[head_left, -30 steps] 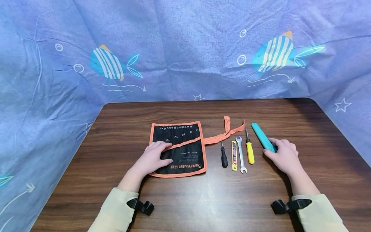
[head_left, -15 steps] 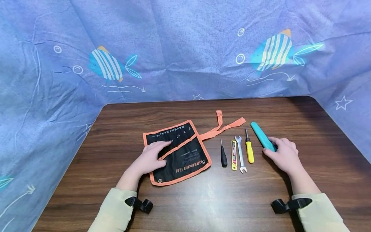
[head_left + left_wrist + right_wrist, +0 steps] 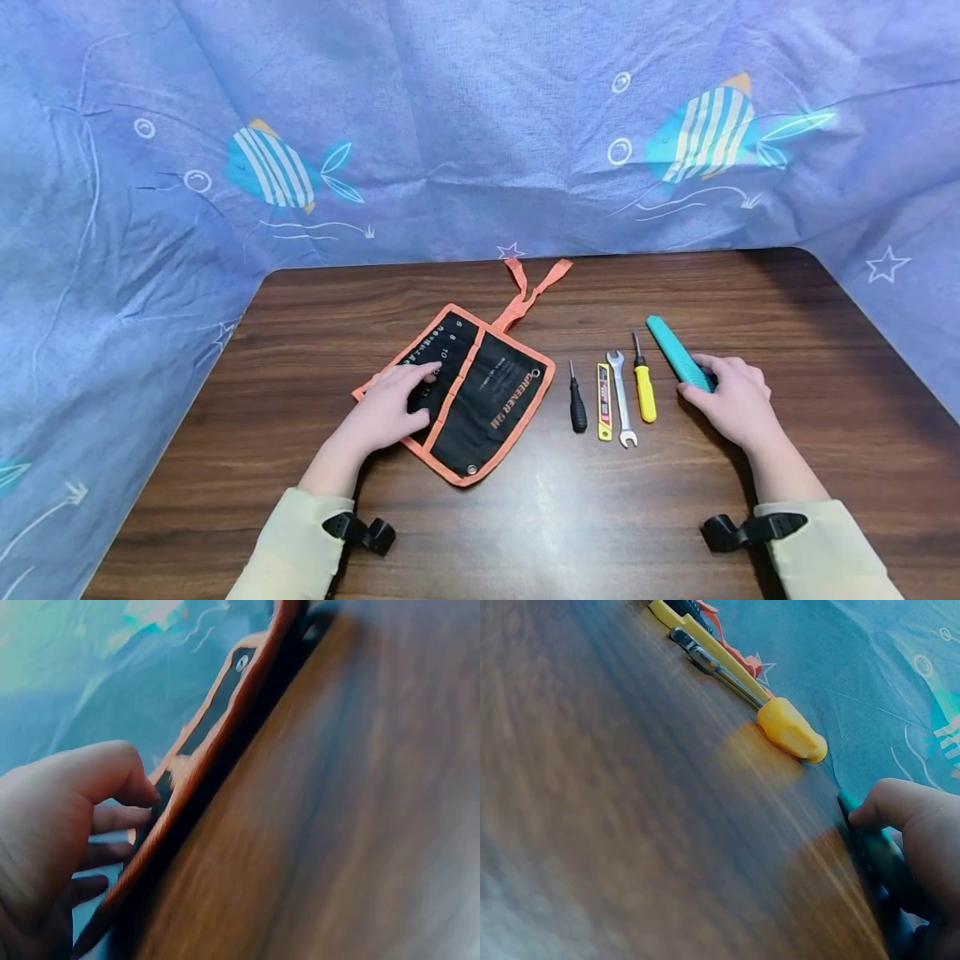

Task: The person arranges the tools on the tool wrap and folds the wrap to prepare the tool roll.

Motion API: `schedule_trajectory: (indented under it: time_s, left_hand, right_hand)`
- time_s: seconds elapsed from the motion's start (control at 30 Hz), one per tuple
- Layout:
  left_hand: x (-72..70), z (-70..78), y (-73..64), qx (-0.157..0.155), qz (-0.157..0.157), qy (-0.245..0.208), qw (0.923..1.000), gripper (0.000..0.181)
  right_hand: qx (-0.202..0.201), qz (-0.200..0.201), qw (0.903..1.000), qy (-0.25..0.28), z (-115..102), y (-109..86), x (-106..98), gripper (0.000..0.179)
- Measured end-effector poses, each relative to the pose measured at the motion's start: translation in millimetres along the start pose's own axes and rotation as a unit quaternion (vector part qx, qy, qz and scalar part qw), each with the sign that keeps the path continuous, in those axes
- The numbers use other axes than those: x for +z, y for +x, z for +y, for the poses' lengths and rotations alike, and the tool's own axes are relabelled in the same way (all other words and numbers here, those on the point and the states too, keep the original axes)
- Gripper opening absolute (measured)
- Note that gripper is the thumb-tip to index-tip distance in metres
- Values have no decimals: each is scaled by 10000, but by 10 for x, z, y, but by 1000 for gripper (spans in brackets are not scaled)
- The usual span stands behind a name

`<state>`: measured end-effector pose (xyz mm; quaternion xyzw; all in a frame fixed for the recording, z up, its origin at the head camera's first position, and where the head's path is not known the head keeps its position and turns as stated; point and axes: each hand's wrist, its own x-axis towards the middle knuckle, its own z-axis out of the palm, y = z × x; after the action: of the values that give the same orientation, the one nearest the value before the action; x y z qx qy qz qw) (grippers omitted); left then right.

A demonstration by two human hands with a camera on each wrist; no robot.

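In the head view, a black tool pouch [image 3: 491, 392] with orange edging lies tilted on the table, its numbered pockets toward the left. My left hand [image 3: 390, 406] rests on its left part, fingers spread and slightly bent. The left wrist view shows the fingertips [image 3: 146, 796] against the pouch's orange edge [image 3: 191, 776]. Over at the right, my right hand [image 3: 731, 398] grips the near end of a long teal tool [image 3: 675, 350] with a ribbed side. Its thumb and fingers lie on either side of the tool, whose near end is hidden under the palm.
Between the hands lie a black-handled screwdriver [image 3: 577, 407], a flat yellow piece [image 3: 604, 402] with a label, a double open-ended wrench [image 3: 621, 398] and a yellow-handled screwdriver [image 3: 645, 392]. Orange ties [image 3: 517, 308] reach toward the table's back edge. A blue fish-print cloth [image 3: 480, 125] hangs behind.
The pouch has turned counterclockwise under my left hand, and its ties have swung from the right toward the back. My right hand and the loose tools have stayed in place.
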<state>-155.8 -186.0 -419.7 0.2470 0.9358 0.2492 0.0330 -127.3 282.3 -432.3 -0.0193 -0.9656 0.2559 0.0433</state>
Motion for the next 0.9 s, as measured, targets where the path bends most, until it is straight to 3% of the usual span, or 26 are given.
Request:
schedule_trajectory:
  time_s: [0.17, 0.37, 0.67, 0.9]
  left_hand:
    - [-12, -62, -18, -274, -147, 20, 9995, 68]
    - [-1, 6, 11, -651, -289, 355, 9968, 74]
    - [-75, -60, -2, -420, -464, -309, 9976, 74]
    - [-66, -27, -17, -623, -504, -428, 9959, 70]
  right_hand:
    - [-64, 25, 10000, -47, -23, 18, -12, 57]
    - [-54, 16, 10000, 12, -28, 26, -7, 56]
    - [3, 72, 9998, 163, -5, -19, -12, 54]
    - [-45, 76, 9998, 154, 5, -25, -4, 53]
